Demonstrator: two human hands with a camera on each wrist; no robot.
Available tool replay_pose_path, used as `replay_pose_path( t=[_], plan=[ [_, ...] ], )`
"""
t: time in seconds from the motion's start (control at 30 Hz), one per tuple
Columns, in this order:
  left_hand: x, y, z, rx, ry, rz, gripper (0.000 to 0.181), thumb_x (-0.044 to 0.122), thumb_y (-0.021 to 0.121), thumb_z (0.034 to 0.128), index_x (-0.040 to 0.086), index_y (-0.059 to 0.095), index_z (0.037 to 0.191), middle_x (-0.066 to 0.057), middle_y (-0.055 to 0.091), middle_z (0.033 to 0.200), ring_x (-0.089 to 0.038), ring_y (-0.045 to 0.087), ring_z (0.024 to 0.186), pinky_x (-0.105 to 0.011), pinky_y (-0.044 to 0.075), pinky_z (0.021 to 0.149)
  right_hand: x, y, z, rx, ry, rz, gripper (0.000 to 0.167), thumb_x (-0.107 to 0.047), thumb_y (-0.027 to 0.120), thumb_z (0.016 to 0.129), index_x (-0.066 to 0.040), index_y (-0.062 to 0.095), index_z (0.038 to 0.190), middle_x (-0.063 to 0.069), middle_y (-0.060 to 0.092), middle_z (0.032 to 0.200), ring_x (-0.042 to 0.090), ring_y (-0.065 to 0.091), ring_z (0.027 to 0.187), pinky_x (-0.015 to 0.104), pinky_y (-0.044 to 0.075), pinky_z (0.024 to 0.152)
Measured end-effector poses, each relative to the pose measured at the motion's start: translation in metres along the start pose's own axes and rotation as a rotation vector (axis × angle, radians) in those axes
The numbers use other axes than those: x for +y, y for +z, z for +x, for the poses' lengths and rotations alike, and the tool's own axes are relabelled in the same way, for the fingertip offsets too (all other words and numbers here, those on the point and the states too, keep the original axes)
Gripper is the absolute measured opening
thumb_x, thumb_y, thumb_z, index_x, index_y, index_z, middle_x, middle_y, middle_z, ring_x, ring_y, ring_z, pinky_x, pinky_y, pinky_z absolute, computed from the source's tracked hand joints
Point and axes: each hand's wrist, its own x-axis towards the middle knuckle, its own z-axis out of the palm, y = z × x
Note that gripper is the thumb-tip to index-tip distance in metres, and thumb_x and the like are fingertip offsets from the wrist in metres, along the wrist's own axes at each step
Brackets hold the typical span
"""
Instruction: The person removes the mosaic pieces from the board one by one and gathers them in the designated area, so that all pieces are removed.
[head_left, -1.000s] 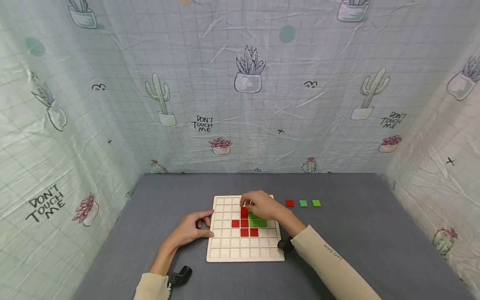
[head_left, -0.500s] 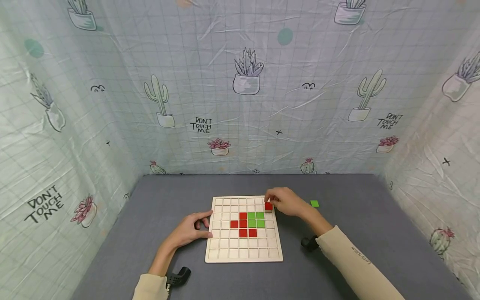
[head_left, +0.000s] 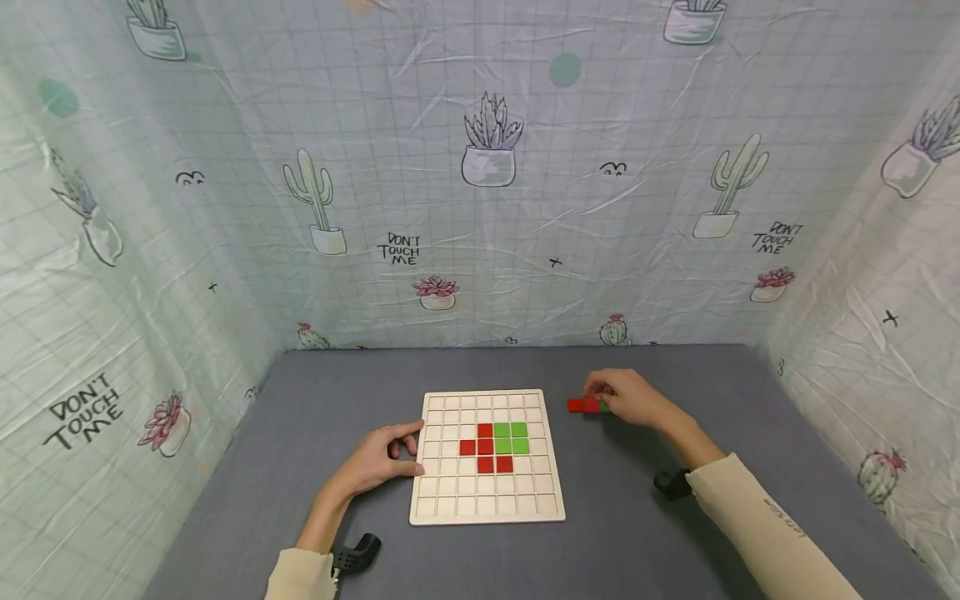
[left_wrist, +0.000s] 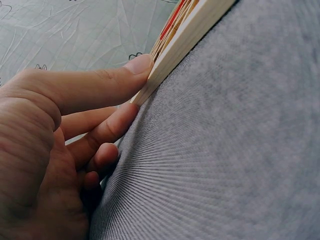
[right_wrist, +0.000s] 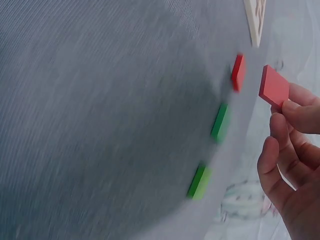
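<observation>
A square wooden grid board [head_left: 442,505] lies on the table, with several red tiles [head_left: 486,447] and several green tiles [head_left: 520,429] in its middle cells. At its left edge my left hand [head_left: 369,463] rests with thumb and index finger spread apart, both touching the rim. In the left wrist view, the thumb [left_wrist: 107,87] lies against the board's edge [left_wrist: 172,60]. Right of the board, my right hand [head_left: 630,397] pinches a red square tile [right_wrist: 274,87] above the table. Below it lie a loose red tile [right_wrist: 238,72], a green tile [right_wrist: 220,123] and a light green tile [right_wrist: 199,181].
The grey table [head_left: 360,375] is bounded at the back and sides by a hanging cloth [head_left: 375,167] printed with cacti. Black wrist devices are worn at the left wrist [head_left: 358,553] and right wrist [head_left: 672,484].
My right hand has moved right with the red tile, from over the board's middle, past its upper right corner, to above the loose tiles. The left hand has stayed at the board's edge.
</observation>
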Motion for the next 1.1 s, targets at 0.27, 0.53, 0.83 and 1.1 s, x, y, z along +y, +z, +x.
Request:
replay_pose_path(
  t=[0.27,0.53,0.83,1.1],
  plan=[
    [0.000,0.000,0.000,0.001,0.002,0.010,0.077,0.026,0.088,0.0827,0.002,0.055,0.148,-0.002,0.068,0.096,-0.006,0.043,0.071,-0.023,0.036,0.068,0.029,-0.015,-0.024,0.028,0.062,-0.050,0.026,0.008,0.058,0.095,-0.010,0.075,0.105,0.007,0.074,0.097,0.016,0.065,0.082,0.036,0.051,0.070],
    [-0.002,0.001,0.001,0.003,0.014,0.011,0.077,0.026,0.088,0.0830,0.001,0.055,0.148,-0.003,0.067,0.095,-0.006,0.044,0.071,-0.023,0.037,0.068,0.052,-0.029,-0.043,0.035,0.119,-0.065,0.030,0.010,0.055,0.094,-0.007,0.075,0.109,0.010,0.075,0.101,0.025,0.069,0.088,0.039,0.054,0.070],
    [-0.004,0.001,0.001,0.011,0.024,0.012,0.076,0.027,0.087,0.0843,0.002,0.055,0.149,-0.002,0.067,0.096,-0.005,0.044,0.072,-0.024,0.038,0.068,0.069,-0.033,-0.052,0.041,0.167,-0.108,0.033,0.010,0.056,0.093,-0.007,0.077,0.112,0.014,0.076,0.106,0.035,0.070,0.096,0.052,0.057,0.077],
    [-0.001,0.000,-0.001,0.011,0.016,-0.013,0.076,0.022,0.087,0.0832,-0.001,0.054,0.148,-0.007,0.068,0.098,-0.006,0.043,0.071,-0.023,0.036,0.067,0.075,-0.027,-0.053,0.056,0.171,-0.167,0.033,0.009,0.055,0.092,-0.007,0.079,0.108,0.010,0.074,0.096,0.014,0.052,0.073,0.034,0.044,0.066]
  ],
)
